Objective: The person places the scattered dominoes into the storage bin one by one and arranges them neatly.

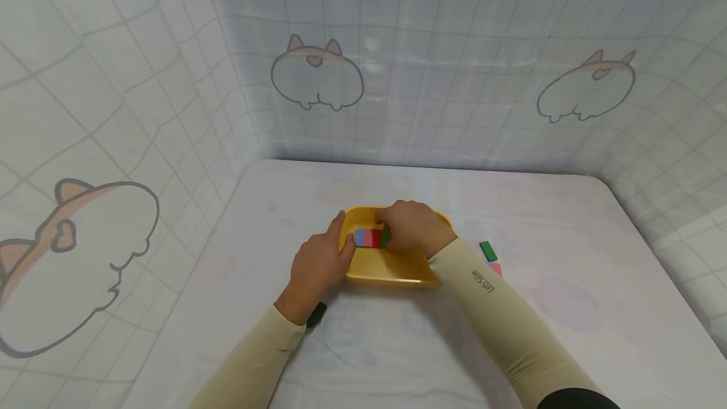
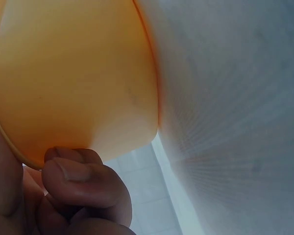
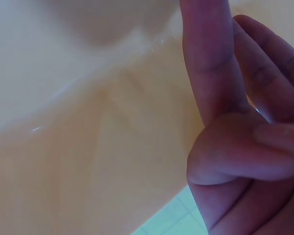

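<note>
In the head view, a yellow tray (image 1: pixel 392 273) stands on the white table. My left hand (image 1: pixel 320 260) grips its left side, thumb inside and index finger along the rim. The left wrist view shows fingers (image 2: pixel 85 183) curled against the tray's outer wall (image 2: pixel 73 73). Inside the tray lies a short row of small coloured blocks (image 1: pixel 368 238), blue, pink, red and green, by the left thumb's tip. My right hand (image 1: pixel 411 227) reaches into the tray at the row's green end. In the right wrist view its index finger (image 3: pixel 208 58) is straight, with no block showing.
On the table (image 1: pixel 568 238) right of the tray lie a green block (image 1: pixel 488 251) and a pink piece (image 1: pixel 496 269), the latter partly covered by the right sleeve (image 1: pixel 488 295). A sheet (image 1: pixel 454 30) with a grid and animal drawings hangs behind and at the sides.
</note>
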### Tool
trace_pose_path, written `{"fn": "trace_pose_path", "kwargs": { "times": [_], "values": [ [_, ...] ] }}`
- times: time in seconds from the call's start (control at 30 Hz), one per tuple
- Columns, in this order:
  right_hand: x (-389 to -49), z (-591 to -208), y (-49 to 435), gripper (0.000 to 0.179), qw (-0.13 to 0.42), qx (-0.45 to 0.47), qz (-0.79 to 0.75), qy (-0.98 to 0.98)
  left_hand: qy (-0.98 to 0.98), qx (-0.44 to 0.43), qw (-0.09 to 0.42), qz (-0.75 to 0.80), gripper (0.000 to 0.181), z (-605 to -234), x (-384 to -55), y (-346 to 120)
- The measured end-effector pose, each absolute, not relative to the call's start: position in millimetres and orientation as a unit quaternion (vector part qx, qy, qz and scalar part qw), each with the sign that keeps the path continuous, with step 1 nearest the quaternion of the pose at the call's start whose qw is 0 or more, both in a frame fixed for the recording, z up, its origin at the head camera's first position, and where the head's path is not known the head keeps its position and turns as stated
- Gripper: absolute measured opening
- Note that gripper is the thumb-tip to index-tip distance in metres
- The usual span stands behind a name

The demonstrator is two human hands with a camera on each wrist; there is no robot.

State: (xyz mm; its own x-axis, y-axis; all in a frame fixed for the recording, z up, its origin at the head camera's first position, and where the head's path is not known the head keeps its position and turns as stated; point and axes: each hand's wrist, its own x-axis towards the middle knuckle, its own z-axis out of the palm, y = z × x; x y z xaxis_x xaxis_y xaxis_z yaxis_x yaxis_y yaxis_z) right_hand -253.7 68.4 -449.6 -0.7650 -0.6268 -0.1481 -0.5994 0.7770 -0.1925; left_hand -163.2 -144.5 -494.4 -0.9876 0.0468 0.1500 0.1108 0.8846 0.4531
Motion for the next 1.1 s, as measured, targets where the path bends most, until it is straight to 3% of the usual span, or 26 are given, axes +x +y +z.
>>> {"fn": "trace_pose_path", "kwargs": {
  "times": [0.47,0.77,1.1],
  "values": [
    [-251,-444,75,0.036,0.110,-0.320,-0.059,0.939,-0.968,-0.044,0.069,-0.239,0.063,-490,-163,-141],
    [-240,-408,91,0.060,0.100,-0.309,-0.062,0.944,-0.969,-0.035,0.057,-0.238,0.064,-486,-163,-142],
    [-225,-385,148,0.052,0.065,-0.274,-0.091,0.955,-0.972,-0.017,0.031,-0.234,0.067,-485,-163,-137]
  ]
}}
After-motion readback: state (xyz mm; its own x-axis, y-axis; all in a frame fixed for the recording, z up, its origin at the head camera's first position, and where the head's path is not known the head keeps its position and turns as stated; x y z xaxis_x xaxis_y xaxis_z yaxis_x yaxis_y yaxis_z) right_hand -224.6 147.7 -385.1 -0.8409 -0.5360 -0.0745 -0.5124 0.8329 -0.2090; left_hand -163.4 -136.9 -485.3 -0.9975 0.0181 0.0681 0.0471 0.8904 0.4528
